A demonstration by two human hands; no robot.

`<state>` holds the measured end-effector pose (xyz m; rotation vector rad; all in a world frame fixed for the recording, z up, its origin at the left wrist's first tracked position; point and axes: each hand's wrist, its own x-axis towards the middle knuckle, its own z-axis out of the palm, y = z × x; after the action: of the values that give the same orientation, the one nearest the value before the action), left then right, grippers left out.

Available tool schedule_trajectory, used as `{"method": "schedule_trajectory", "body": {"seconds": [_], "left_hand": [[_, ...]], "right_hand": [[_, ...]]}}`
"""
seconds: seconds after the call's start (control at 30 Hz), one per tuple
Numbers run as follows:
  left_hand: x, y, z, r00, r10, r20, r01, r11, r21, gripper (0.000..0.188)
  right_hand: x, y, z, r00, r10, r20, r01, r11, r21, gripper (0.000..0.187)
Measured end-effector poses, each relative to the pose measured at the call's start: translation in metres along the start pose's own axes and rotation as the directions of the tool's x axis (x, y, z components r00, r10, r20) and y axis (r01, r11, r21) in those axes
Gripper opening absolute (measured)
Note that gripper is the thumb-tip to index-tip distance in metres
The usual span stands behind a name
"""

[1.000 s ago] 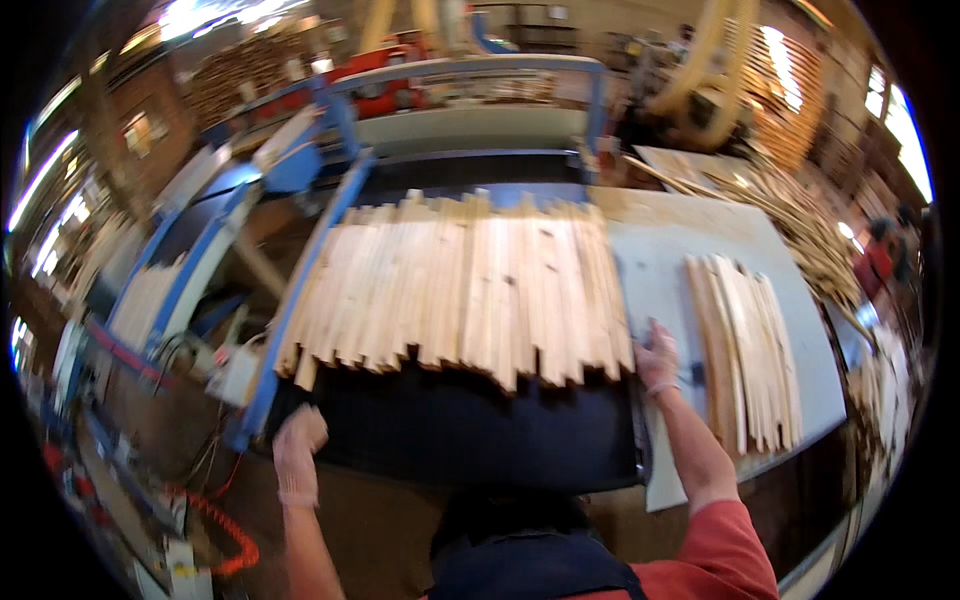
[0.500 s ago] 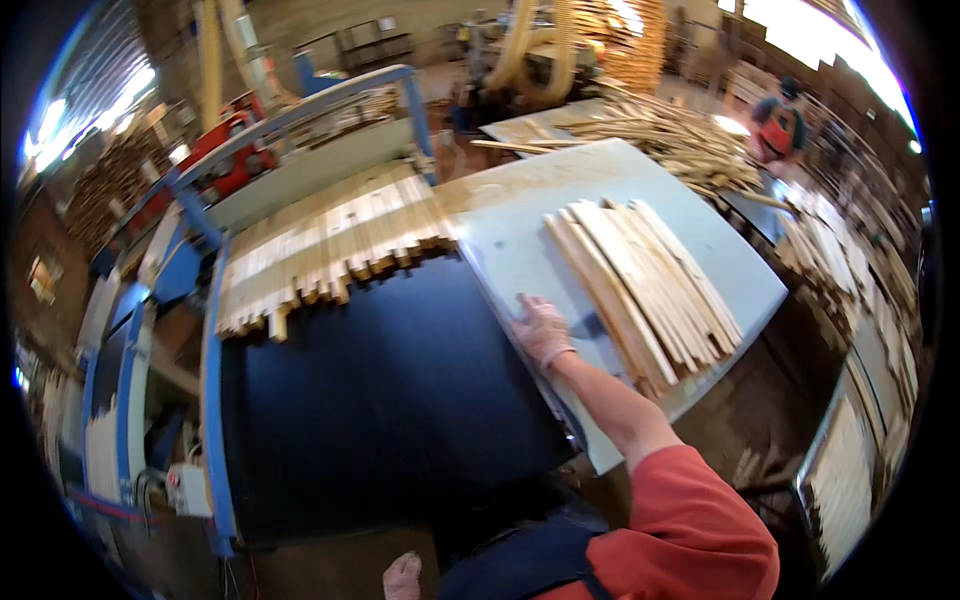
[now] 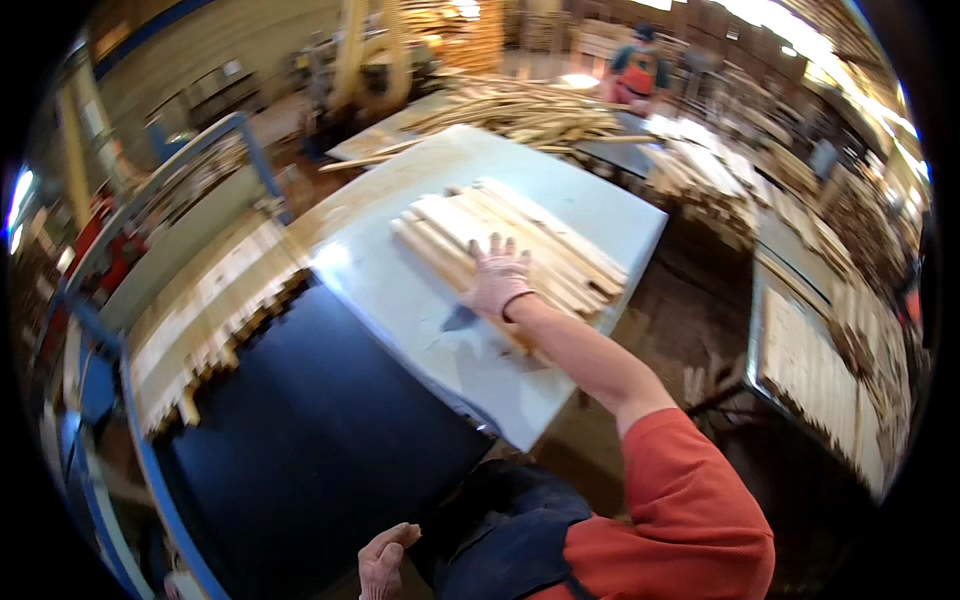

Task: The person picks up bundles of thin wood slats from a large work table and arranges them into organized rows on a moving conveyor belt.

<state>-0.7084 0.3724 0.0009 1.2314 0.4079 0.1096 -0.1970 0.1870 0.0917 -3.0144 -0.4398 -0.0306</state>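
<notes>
Left hand (image 3: 382,565): at the lower edge, wrist cut off by the picture's border. Its fingers are partly bent; whether they close on anything cannot be told. Beside it, a dark apron (image 3: 525,550) and a red sleeve (image 3: 690,490) of plain cloth, both shown in part.

Right hand (image 3: 498,283): in a pale glove ending at the wrist, fingers spread wide and released, above the near left side of a batch of wooden slats (image 3: 530,240). Firm contact cannot be confirmed; a dark shadow falls just left of the hand. The slats are straight, narrow and pale, laid side by side with uneven ends; the hand and forearm hide some of them. They lie on a table (image 3: 480,395) with a smooth, light blue-grey top, brownish at its far left.

Left of the table, a flat black belt (image 3: 320,420) carries a close row of wooden strips (image 3: 215,320), stepped along the near ends. A blue frame (image 3: 165,500) borders it, cut off below.

To the right, more slats (image 3: 815,370) fade into the dark rim. Beyond the table, thin loose strips (image 3: 530,118) form a tangled heap. Farther off, a co-worker (image 3: 637,75) is small and blurred; ribbed yellowish hoses (image 3: 395,60) are cut off above.
</notes>
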Motion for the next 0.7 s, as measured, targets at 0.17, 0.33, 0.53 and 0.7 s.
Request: {"method": "schedule_trajectory", "body": {"seconds": [0.17, 0.33, 0.53, 0.7], "left_hand": [[0.062, 0.031, 0.069, 0.978, -0.031, 0.208, 0.024, 0.999, 0.034, 0.061], [0.125, 0.033, 0.131, 0.98, -0.085, 0.178, 0.045, 0.975, 0.216, 0.053], [0.201, 0.016, 0.181, 0.992, -0.063, 0.106, 0.048, 0.989, 0.141, 0.053], [0.303, 0.0, 0.236, 0.969, 0.244, 0.042, -0.244, 0.912, 0.329, 0.055]], "right_hand": [[0.006, 0.041, 0.016, 0.988, 0.13, 0.077, -0.134, 0.99, 0.048, 0.104], [0.014, 0.061, 0.032, 0.994, 0.104, -0.044, -0.099, 0.989, 0.114, 0.079], [0.017, 0.074, 0.023, 1.0, 0.023, 0.007, -0.024, 0.959, 0.283, 0.065], [0.032, 0.094, 0.023, 1.0, -0.005, -0.02, 0.013, 0.913, 0.407, 0.07]]}}
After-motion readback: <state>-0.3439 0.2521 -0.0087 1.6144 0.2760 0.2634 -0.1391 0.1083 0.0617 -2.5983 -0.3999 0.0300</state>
